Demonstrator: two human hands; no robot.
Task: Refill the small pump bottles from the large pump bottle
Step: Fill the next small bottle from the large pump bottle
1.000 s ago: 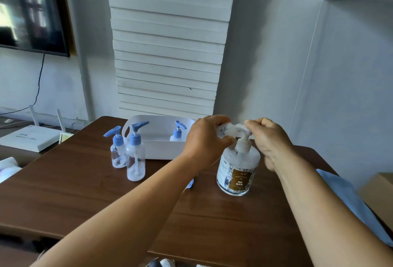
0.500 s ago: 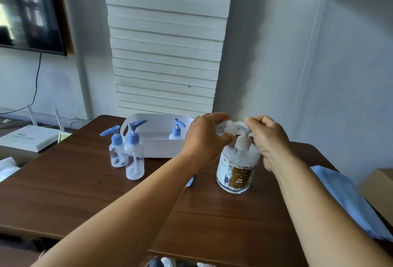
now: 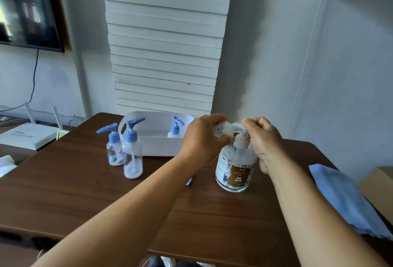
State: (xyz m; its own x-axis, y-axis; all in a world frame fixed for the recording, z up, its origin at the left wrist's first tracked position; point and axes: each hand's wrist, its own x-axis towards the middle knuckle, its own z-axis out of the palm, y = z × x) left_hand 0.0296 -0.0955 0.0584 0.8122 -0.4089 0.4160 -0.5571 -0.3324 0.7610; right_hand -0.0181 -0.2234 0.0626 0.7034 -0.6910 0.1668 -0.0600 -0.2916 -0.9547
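The large pump bottle, clear with a brown label, stands on the brown table right of centre. My right hand curls over its white pump head. My left hand grips a small clear bottle with no pump, tilted sideways with its mouth at the nozzle. Two small bottles with blue pumps stand together at the left. A third small bottle sits in the white tray. A blue pump part lies behind my left forearm, mostly hidden.
A blue cloth lies at the table's right edge, beside a cardboard box. A white router sits on a lower surface at the left. A wall screen hangs at the upper left.
Both hands stay at the large bottle's pump head with the small bottle at the nozzle. Only the view has shifted slightly.
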